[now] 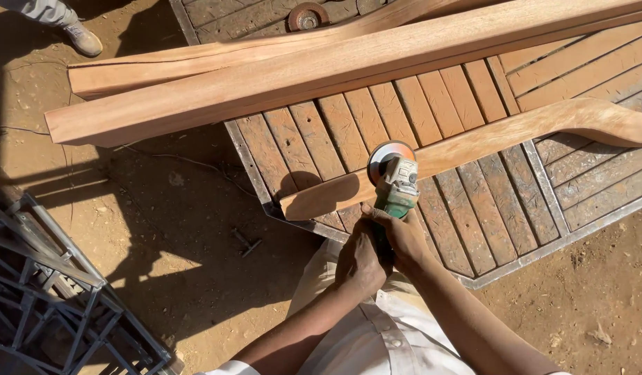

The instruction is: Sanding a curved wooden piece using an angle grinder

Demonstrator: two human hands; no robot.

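Observation:
Both my hands grip the body of a green angle grinder (pixel 396 186). My left hand (pixel 359 262) wraps the rear of the tool, and my right hand (pixel 404 236) clasps it just ahead. The grinder's round sanding disc (pixel 385 154) rests against a long curved wooden piece (pixel 488 142). That piece lies across a slatted wooden platform (pixel 314 149), with its rounded end (pixel 303 201) near the platform's left edge.
Two long straight timber beams (pixel 286 80) lie across the platform's far side. A spare disc (pixel 307 15) sits at the top. A grey metal grate (pixel 43 298) lies on the dirt at lower left. Another person's shoe (pixel 81 38) is at top left. A cable (pixel 161 158) runs over the ground.

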